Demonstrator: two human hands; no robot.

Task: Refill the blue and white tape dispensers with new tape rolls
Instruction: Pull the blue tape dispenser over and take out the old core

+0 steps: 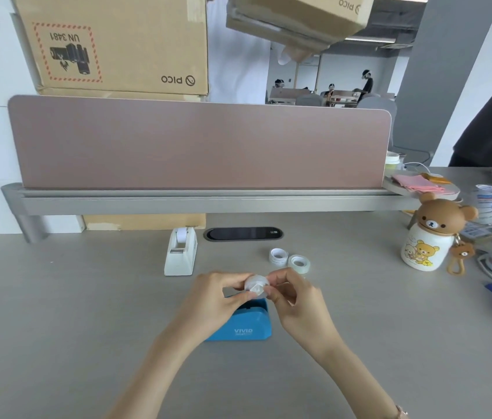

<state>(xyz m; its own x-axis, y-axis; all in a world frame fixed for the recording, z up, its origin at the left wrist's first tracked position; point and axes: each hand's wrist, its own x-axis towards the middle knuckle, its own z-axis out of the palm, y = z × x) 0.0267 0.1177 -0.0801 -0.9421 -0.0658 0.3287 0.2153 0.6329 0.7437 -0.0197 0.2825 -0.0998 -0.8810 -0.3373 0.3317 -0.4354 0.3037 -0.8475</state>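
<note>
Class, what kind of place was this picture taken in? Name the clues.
Most likely an open-plan office: a grey desk with a pink fabric divider screen, stacked brown cardboard shipping boxes, and more desks with people behind.

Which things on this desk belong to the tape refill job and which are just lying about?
For the job: blue dispenser, white dispenser, tape roll held by left hand and right hand, two spare rolls.

Lying about: bear bottle, pink cloth, cardboard boxes, paper cup.
</note>
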